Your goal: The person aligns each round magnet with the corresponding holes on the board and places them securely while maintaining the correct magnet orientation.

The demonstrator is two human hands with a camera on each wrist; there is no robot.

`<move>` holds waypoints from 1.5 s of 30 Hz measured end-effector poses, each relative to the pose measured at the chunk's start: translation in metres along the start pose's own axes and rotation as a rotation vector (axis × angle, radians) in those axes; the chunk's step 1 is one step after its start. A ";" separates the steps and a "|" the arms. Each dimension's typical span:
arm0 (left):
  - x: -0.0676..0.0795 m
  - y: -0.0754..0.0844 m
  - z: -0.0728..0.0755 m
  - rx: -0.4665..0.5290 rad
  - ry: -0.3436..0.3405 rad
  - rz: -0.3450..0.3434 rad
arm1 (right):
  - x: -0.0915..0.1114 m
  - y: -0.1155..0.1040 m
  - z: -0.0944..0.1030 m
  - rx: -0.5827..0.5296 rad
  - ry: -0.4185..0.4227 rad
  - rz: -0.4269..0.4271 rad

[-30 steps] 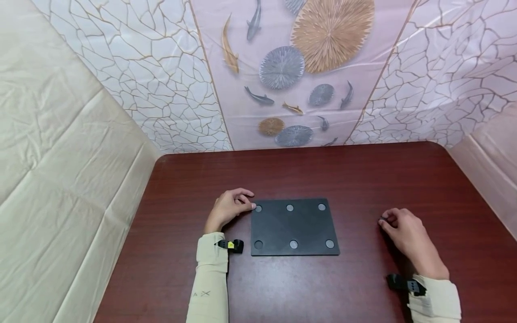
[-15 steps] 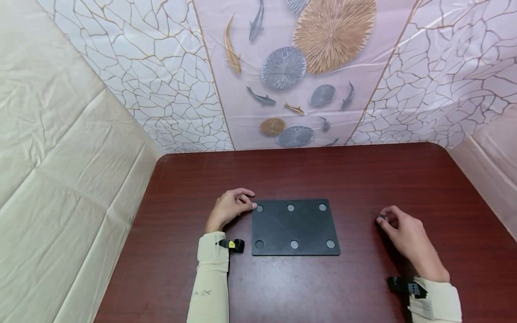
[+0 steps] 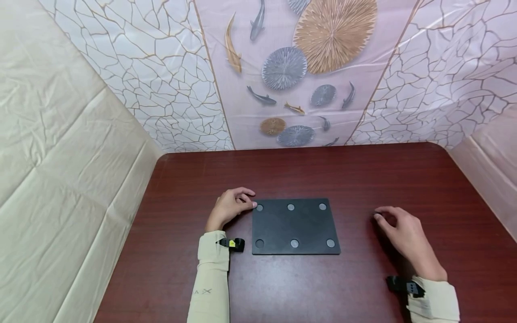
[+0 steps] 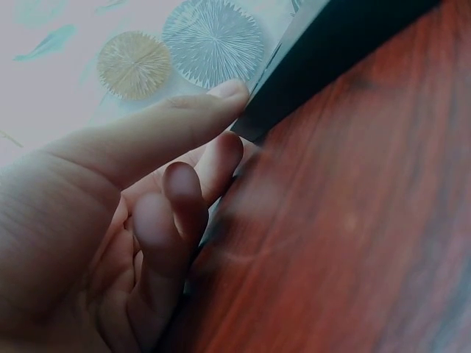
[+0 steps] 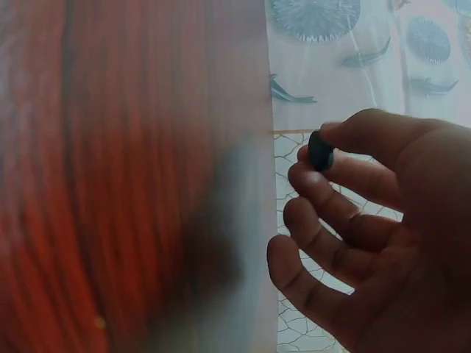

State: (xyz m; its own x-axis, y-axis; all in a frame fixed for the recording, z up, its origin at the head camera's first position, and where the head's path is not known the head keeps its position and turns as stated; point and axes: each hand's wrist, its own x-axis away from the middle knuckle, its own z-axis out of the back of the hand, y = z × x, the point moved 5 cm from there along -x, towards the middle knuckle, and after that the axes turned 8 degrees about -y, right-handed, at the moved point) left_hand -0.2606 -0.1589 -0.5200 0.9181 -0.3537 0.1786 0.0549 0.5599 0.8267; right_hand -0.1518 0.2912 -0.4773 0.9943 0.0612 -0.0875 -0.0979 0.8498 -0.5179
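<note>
A flat black rectangular plate (image 3: pixel 296 226) lies on the table, with round spots in two rows. Most spots are pale grey; the near-left round recess (image 3: pixel 259 243) is dark. My left hand (image 3: pixel 230 208) rests beside the far-left corner, its thumb touching the plate's edge and its other fingers loosely bent. In the left wrist view, the thumb tip (image 4: pixel 234 92) meets the dark plate (image 4: pixel 309 70). Right of the plate, my right hand (image 3: pixel 404 229) pinches a small dark disc (image 5: pixel 320 151) between thumb and forefinger, slightly above the table; its other fingers are half bent.
The reddish-brown wooden table (image 3: pixel 307 287) extends around the plate. A patterned cloth (image 3: pixel 177 80) with fish and round motifs hangs at the back edge. Pale quilted cloth (image 3: pixel 68 179) borders the left side, and more cloth (image 3: pixel 501 157) borders the right.
My right hand has shifted slightly left and away from me, toward the plate, with the small disc still pinched. My left hand stays at the plate's corner.
</note>
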 end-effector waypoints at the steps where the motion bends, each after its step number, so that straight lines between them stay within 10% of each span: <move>1: 0.000 0.000 0.000 -0.002 -0.001 0.002 | 0.000 -0.001 0.000 0.001 0.007 0.006; 45: -0.003 -0.002 -0.001 -0.041 0.026 0.007 | -0.005 -0.083 -0.008 -0.015 0.012 0.306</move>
State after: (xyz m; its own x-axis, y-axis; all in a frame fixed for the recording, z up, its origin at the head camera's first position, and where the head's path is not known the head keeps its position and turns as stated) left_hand -0.2627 -0.1582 -0.5222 0.9283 -0.3306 0.1704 0.0639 0.5931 0.8026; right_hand -0.1485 0.2164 -0.4407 0.9179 0.3067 -0.2517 -0.3935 0.7852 -0.4782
